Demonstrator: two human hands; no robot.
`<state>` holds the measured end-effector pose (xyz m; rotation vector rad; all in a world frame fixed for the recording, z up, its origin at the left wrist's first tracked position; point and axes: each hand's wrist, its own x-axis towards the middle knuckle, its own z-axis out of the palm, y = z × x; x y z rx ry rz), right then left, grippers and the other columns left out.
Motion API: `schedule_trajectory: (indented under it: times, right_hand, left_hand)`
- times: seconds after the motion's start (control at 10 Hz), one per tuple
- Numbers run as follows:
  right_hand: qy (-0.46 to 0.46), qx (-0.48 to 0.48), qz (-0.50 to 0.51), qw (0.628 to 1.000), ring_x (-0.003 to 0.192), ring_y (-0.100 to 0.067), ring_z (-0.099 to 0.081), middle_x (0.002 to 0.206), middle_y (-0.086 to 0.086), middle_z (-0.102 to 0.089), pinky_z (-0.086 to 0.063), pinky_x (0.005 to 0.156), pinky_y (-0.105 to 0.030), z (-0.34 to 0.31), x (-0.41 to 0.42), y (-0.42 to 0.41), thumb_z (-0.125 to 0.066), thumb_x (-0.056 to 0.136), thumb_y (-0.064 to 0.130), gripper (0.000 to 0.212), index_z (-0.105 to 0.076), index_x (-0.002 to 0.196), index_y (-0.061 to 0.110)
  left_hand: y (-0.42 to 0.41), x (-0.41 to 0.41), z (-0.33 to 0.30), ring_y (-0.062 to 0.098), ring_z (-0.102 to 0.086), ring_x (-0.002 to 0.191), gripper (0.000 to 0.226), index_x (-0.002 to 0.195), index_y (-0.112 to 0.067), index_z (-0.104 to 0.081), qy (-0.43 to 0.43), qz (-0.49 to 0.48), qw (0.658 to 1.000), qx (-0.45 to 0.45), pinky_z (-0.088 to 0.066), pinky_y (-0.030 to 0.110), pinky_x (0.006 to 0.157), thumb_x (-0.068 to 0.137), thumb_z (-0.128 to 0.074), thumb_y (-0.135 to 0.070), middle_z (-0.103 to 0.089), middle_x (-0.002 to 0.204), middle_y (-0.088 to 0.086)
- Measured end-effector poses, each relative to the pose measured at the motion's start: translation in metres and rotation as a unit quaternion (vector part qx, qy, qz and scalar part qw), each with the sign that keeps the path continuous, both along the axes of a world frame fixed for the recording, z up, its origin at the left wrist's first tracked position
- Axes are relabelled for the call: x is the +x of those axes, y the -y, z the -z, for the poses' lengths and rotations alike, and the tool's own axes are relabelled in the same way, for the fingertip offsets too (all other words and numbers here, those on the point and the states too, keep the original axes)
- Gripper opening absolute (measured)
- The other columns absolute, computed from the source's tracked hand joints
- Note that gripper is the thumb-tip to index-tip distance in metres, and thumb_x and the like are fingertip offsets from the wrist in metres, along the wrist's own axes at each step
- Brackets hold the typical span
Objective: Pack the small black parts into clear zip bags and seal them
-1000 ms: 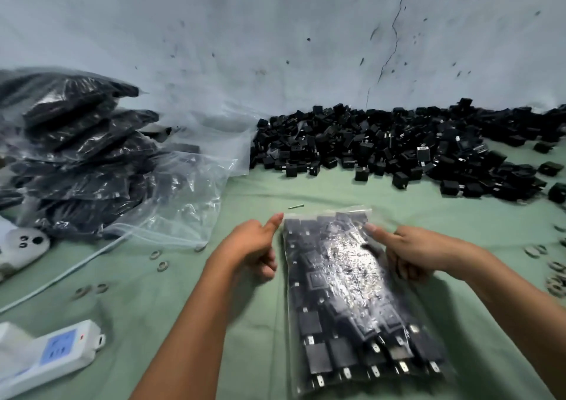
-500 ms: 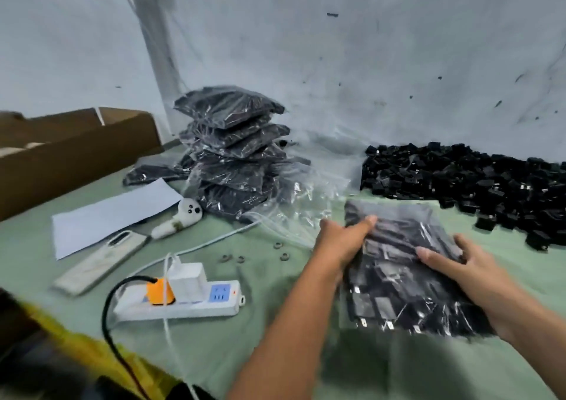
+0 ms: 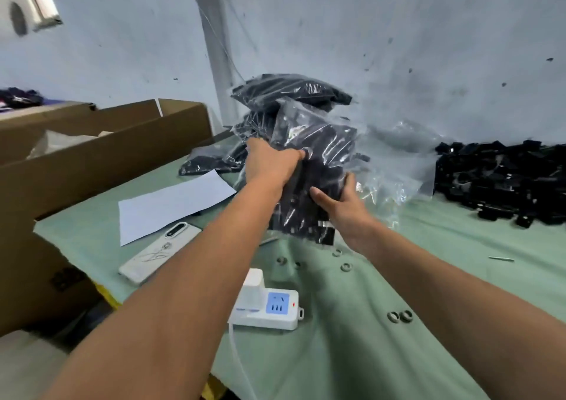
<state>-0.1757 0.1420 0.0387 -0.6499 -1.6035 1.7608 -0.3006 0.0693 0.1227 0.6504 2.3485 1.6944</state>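
A filled clear bag [image 3: 318, 167] of small black parts is held up off the green worktop [image 3: 382, 323] by two bare hands, its lower edge hanging just above the cloth. The left hand [image 3: 271, 162] is wrapped over the bag's left edge, its fingers curled round the plastic. The right hand [image 3: 343, 205] is clasped on the lower right side, thumb on the front and the other fingers behind the bag. Whether the bag's zip is closed cannot be told.

Directly behind the held bag, a stack of filled bags [image 3: 291, 93] is piled against the pale wall. Empty clear bags [image 3: 398, 161] are spread to the right of it, and further right a heap of loose black parts [image 3: 502, 179] is banked along the wall as far as the picture's right edge.

To the left, a sheet of white paper [image 3: 171, 206] and a phone [image 3: 159, 252] lie flat near the worktop's left edge, beside an open cardboard box [image 3: 101, 158]. A white power strip [image 3: 266, 308] sits near the front, between the two forearms. Small metal rings [image 3: 398, 317] are scattered across the cloth in the middle, where some bare cloth is left.
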Motion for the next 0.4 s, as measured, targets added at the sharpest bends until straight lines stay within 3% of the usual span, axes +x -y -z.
schedule_trajectory:
  times: [0.1, 0.2, 0.3, 0.4]
  right_hand:
    - [0.157, 0.038, -0.016, 0.987, 0.128, -0.035, -0.056, 0.145, -0.019, -0.052, -0.047, 0.109, -0.054, 0.008, -0.028, 0.005, -0.067, 0.100, 0.027, 0.074, -0.018, 0.153, 0.010]
    - [0.195, 0.061, 0.005, 0.979, 0.120, -0.035, -0.061, 0.133, -0.017, -0.057, -0.052, 0.104, -0.047, 0.011, -0.036, 0.005, -0.066, 0.100, 0.023, 0.058, -0.032, 0.143, 0.003]
    - [0.208, 0.068, -0.016, 0.976, 0.113, -0.037, -0.067, 0.122, -0.020, -0.067, -0.054, 0.100, -0.052, 0.006, -0.020, 0.002, -0.068, 0.099, 0.024, 0.041, -0.051, 0.130, 0.003]
    - [0.206, 0.074, 0.034, 0.975, 0.106, -0.030, -0.066, 0.117, -0.015, -0.066, -0.057, 0.094, -0.052, 0.006, 0.006, -0.003, -0.068, 0.099, 0.029, 0.038, -0.054, 0.126, 0.006]
  left_hand:
    - [0.002, -0.019, 0.023, 0.032, -0.064, 0.104, 0.073, 0.126, -0.012, -0.045, -0.029, -0.025, 0.998, -0.055, -0.054, 0.041, 0.085, 0.072, -0.088, -0.035, -0.064, 0.116, 0.008]
    - [0.001, -0.025, 0.045, 0.032, -0.062, 0.105, 0.067, 0.125, -0.015, -0.040, -0.033, -0.023, 0.993, -0.110, -0.054, 0.045, 0.093, 0.075, -0.083, -0.029, -0.063, 0.119, 0.009]
    - [-0.006, -0.015, 0.040, 0.037, -0.053, 0.123, 0.072, 0.136, -0.011, -0.032, -0.052, -0.051, 0.985, -0.156, -0.049, 0.049, 0.100, 0.079, -0.074, -0.024, -0.054, 0.134, 0.017]
    - [-0.015, 0.011, 0.029, 0.042, -0.036, 0.135, 0.079, 0.145, -0.008, -0.026, -0.097, -0.106, 0.975, -0.169, -0.040, 0.050, 0.104, 0.081, -0.070, -0.020, -0.037, 0.147, 0.025]
